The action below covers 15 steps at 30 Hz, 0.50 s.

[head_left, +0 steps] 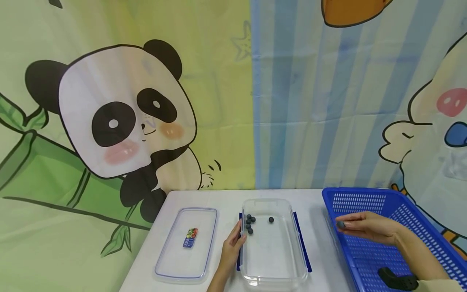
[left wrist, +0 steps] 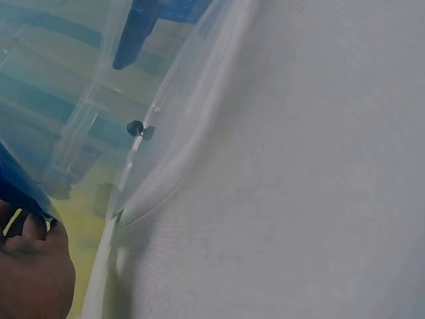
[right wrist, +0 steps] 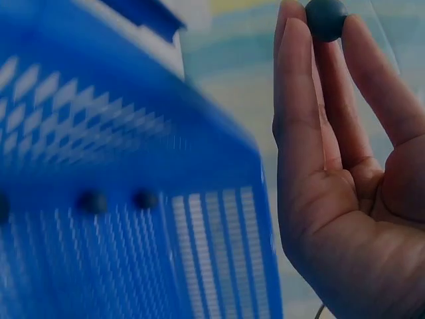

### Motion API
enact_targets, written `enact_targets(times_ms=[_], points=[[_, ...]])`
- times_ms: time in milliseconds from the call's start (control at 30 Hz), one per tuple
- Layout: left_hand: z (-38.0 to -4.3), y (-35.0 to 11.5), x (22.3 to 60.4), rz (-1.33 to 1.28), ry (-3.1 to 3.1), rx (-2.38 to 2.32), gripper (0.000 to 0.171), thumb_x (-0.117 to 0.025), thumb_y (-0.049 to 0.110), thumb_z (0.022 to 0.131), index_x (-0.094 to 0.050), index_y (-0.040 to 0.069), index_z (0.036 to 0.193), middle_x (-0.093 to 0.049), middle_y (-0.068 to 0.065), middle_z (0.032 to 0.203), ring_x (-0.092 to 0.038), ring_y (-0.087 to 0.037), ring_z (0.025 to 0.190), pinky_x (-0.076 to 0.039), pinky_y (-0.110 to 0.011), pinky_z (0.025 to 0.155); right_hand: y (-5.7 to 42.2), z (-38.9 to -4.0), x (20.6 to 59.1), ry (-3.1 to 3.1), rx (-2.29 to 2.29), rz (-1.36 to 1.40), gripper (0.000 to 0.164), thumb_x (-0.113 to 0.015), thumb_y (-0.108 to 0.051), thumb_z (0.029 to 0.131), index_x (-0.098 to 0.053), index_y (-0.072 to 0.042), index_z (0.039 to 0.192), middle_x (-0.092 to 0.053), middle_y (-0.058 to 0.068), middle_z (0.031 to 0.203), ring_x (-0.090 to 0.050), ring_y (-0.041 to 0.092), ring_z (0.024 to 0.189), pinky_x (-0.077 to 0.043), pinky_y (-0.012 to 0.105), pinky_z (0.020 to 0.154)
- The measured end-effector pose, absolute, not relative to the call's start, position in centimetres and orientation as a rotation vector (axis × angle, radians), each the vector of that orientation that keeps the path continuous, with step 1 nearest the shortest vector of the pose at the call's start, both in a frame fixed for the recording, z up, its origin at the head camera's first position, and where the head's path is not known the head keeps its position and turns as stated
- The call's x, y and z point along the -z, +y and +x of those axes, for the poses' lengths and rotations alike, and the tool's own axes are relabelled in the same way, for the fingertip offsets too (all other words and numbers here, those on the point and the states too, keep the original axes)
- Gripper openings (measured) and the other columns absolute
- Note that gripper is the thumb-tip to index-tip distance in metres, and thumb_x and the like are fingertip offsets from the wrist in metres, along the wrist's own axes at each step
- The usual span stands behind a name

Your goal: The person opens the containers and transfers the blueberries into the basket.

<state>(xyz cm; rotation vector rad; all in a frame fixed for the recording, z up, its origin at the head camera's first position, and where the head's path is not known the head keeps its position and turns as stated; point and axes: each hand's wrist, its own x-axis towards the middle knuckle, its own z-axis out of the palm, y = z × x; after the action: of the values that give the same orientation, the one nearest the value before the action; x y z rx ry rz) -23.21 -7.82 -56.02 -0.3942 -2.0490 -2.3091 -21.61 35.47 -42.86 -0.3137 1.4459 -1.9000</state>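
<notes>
A clear plastic food container (head_left: 273, 253) with blue side latches stands on the white table. Several dark blueberries (head_left: 250, 231) lie in it, mostly by its left wall. My left hand (head_left: 230, 247) grips that left side; in the left wrist view, its fingers (left wrist: 34, 229) bend at a blue latch (left wrist: 23, 183). Over the left rim of the blue basket (head_left: 375, 247), my right hand (head_left: 375, 228) pinches one blueberry (right wrist: 326, 18) between thumb and fingertips. Further blueberries (right wrist: 92, 202) show inside the basket in the right wrist view.
A clear lid (head_left: 171, 259) with a blue rim and a small label (head_left: 190, 238) lies left of the container. Behind the table (head_left: 226, 202) hangs a printed curtain (head_left: 219, 101). The right forearm, with a black wrist strap (head_left: 397, 279), reaches across the basket.
</notes>
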Motion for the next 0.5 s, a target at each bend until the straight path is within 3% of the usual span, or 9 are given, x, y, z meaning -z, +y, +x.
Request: enact_targets(times_ms=[233,500], points=[[-22.7,-7.9,54.6,-0.374,-2.093,2.310,0.056,-0.059,0.013,0.090,-0.034,-0.002,0.139,-0.027,-0.015,0.147,-0.023,-0.026,0.135,-0.025,-0.011,0.102,42.1,-20.2,46.0,1.208,1.915,-0.261,0.044,-0.022,0.003,0.100,-0.058,-0.005,0.124,-0.055,0.014,0.125,-0.051,0.025,0.118,-0.031,0.040,0.106],[-22.2,-7.9,53.7,-0.365,-2.132,2.283,0.059,-0.059,0.017,0.090,-0.033,-0.002,0.139,-0.026,-0.016,0.147,-0.023,-0.027,0.135,-0.024,-0.010,0.101,45.6,-19.5,49.4,1.099,1.907,-0.140,0.043,-0.023,0.005,0.099,-0.059,-0.004,0.122,-0.054,0.013,0.126,-0.048,0.028,0.121,-0.018,0.044,0.111]])
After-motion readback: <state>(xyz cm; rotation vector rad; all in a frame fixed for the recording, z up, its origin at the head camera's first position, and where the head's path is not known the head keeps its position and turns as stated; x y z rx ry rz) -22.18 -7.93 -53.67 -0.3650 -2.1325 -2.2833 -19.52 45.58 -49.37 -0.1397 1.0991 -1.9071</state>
